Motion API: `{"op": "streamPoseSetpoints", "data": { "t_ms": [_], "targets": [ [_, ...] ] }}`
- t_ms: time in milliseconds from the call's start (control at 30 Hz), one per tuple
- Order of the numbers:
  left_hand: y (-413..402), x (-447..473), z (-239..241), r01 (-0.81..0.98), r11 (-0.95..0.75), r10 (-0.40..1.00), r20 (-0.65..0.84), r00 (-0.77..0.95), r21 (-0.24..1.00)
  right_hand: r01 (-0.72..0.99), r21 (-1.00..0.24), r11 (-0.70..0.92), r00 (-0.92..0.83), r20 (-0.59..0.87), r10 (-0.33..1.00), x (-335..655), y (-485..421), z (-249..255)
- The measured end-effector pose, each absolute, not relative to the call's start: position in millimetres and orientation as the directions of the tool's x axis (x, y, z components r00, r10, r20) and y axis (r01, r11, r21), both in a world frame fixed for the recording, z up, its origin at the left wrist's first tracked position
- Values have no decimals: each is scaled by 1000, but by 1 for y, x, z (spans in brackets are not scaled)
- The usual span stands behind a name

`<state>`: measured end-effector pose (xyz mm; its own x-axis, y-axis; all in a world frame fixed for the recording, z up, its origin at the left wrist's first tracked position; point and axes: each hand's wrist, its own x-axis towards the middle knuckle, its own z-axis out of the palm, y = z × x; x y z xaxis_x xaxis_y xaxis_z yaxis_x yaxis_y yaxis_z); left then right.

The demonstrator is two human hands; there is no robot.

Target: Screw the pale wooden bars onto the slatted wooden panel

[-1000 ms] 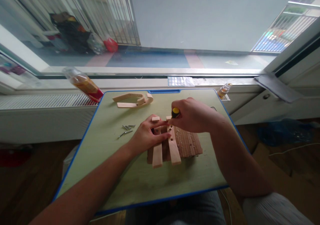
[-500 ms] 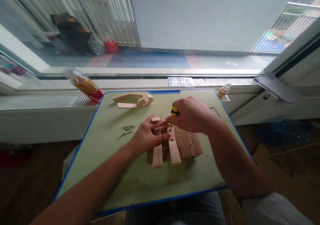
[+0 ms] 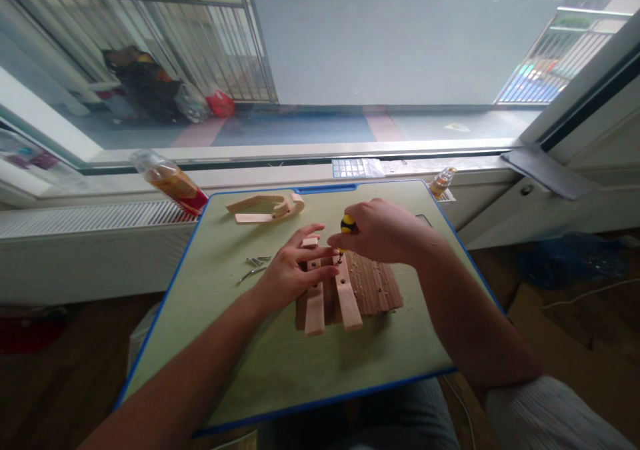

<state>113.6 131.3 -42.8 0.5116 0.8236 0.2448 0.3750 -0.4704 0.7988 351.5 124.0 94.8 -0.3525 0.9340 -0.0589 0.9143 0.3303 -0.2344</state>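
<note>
My right hand is wrapped round the yellow and black handle of a screwdriver. The screwdriver points down at a screw in the right of two pale wooden strips. My left hand lies over the left wooden strip, one finger raised; its thumb and another finger hold the right strip's edge beside the screw. Both strips rest on a brown wooden block dotted with holes and small bits. Several loose screws lie left of my left hand, near a thin curved metal piece.
A bent pale wooden piece lies at the back left of the blue-edged table. A flat dark-edged object is partly hidden behind my right hand. Bottles stand beyond the left and right corners, before a window sill.
One finger of my left hand has lifted and stretched forward off the left strip. My right hand stays round the screwdriver at the same screw. The view has shifted slightly.
</note>
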Motion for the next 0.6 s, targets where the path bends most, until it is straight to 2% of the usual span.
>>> {"op": "streamPoseSetpoints", "data": {
  "t_ms": [100,200,267,333,433,533,600],
  "targets": [
    [128,110,-29,390,-544,789,295,539,743,909,-227,349,-373,-71,925,356,120,98],
    [125,108,-11,365,-626,752,409,516,690,894,-225,388,-414,-80,907,358,116,102],
    [127,111,0,348,-677,728,517,450,649,868,-208,450,-473,-77,878,359,113,103],
    [131,116,10,347,-699,711,555,432,625,834,-161,528,-543,-67,837,359,112,103],
    [141,125,20,297,-677,701,467,539,674,846,-90,526,-532,-71,844,359,110,103],
    [148,133,22,249,-519,741,285,609,818,855,-39,517,-518,-83,851,357,108,106],
    [151,136,17,202,-416,774,228,591,887,839,-16,544,-543,-85,835,354,106,107]
  ]
}}
